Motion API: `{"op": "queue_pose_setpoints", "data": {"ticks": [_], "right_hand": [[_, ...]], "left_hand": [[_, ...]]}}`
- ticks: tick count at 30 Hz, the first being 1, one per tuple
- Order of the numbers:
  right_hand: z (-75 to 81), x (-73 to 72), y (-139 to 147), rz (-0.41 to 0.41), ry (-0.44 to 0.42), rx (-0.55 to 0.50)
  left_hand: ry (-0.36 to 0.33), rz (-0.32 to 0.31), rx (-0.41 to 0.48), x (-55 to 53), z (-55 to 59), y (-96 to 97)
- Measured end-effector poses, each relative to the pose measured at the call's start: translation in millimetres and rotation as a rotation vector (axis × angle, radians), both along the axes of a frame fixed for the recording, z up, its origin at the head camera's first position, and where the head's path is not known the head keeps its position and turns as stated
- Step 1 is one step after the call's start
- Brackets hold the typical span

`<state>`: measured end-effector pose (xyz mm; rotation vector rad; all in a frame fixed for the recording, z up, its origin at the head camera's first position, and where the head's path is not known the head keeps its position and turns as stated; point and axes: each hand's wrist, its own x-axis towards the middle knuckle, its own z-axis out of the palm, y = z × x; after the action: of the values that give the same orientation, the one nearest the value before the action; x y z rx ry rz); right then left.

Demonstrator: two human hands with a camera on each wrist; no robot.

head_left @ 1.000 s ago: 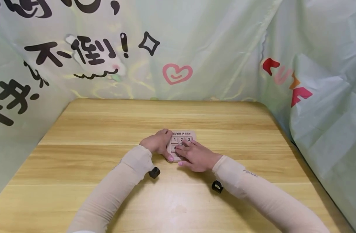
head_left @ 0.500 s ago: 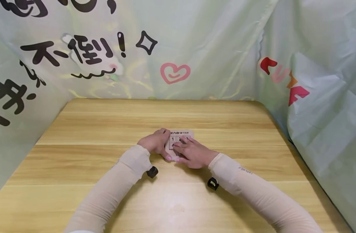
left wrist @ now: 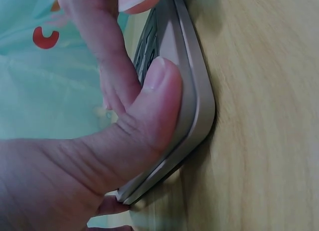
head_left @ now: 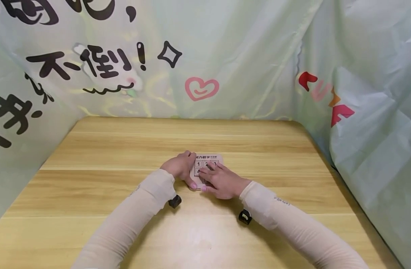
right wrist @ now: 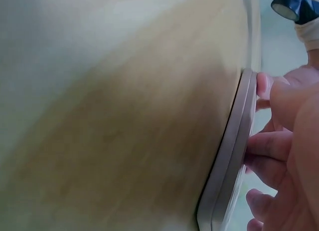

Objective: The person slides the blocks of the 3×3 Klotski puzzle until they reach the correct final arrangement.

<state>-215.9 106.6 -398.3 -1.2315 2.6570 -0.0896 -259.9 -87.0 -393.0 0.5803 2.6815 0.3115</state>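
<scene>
A flat, pale, rounded number slide puzzle (head_left: 208, 157) lies on the wooden table with dark printed characters along its far edge. Tiles marked 1 (head_left: 198, 164), 2, 3 and 4 show at least in part; the lower right tiles are covered. My left hand (head_left: 180, 166) grips the puzzle's left side, its thumb (left wrist: 162, 91) on the near left corner of the frame (left wrist: 192, 106). From the right, my right hand (head_left: 227, 184) reaches over with extended fingers touching the tiles. In the right wrist view, the puzzle's thick side (right wrist: 234, 151) stands beside those fingers.
The wood-grain table (head_left: 124, 142) spreads around the puzzle on all sides. A pale green printed sheet (head_left: 245, 56) hangs behind it and along both sides. A small black camera sits under each wrist, such as the left one (head_left: 175, 201).
The right fingers have shifted slightly over the tiles, covering the 5 that showed earlier. The left hand keeps its hold on the puzzle. The head view has moved a little.
</scene>
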Motion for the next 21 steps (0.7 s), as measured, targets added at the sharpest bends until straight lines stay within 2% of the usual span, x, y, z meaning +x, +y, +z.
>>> {"op": "queue_pose_setpoints", "data": {"ticks": [4, 8, 11, 18, 21], "right_hand": [[1.3, 7.9, 1, 0.018, 0.015, 0.016], [5.6, 16.6, 4, 0.068, -0.013, 0.005], [8.8, 16.3, 8, 0.093, -0.021, -0.012], [8.7, 0.6, 15, -0.042, 0.021, 0.023], [5.5, -2.1, 12, -0.042, 0.004, 0.042]], "left_hand": [[-0.006, 0.002, 0.007, 1.5, 1.1, -0.8], [-0.003, -0.001, 0.004, 1.7, 1.5, -0.8], [-0.006, 0.003, -0.010, 1.3, 2.9, -0.8], [-0.036, 0.023, 0.007, 0.7, 5.7, -0.4], [-0.040, 0.021, 0.000, 0.4, 4.3, 0.0]]}}
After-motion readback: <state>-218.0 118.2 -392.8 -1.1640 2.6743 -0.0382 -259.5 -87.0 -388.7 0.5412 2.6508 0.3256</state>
